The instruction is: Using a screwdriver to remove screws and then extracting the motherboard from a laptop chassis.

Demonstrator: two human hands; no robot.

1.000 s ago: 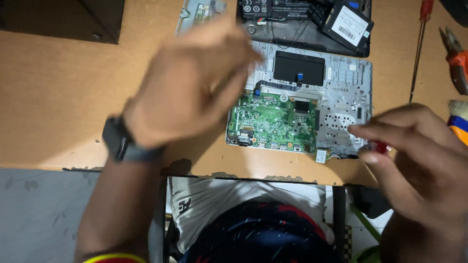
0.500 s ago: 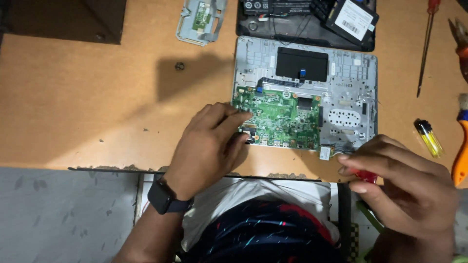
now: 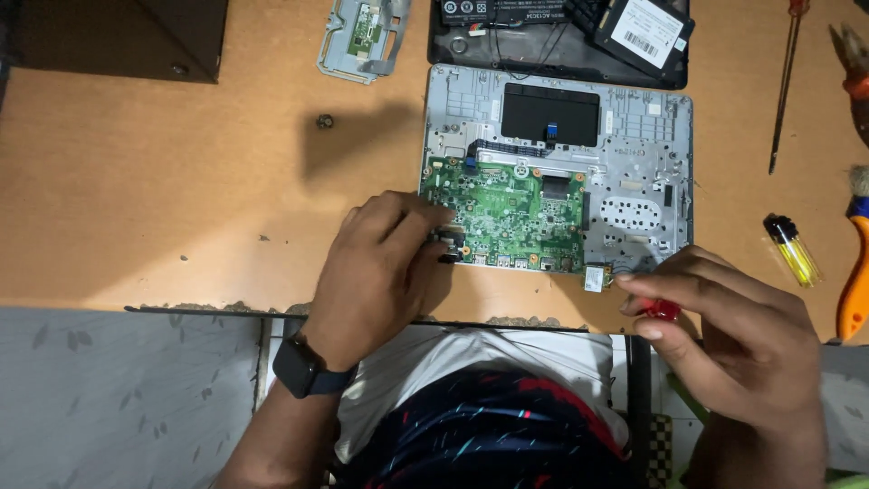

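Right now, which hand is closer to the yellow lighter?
The right hand: it sits just left of and below the yellow lighter. The left hand is far off, at the green circuit board's left edge.

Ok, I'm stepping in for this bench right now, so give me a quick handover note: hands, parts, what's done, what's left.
Left hand: fingertips on the green circuit board at its left edge.
Right hand: holds a red-handled tool at the chassis's near right corner.
Board sits in the open grey laptop chassis.
Done: the casing is open and a black cover lies behind.
Left: board not lifted out yet.
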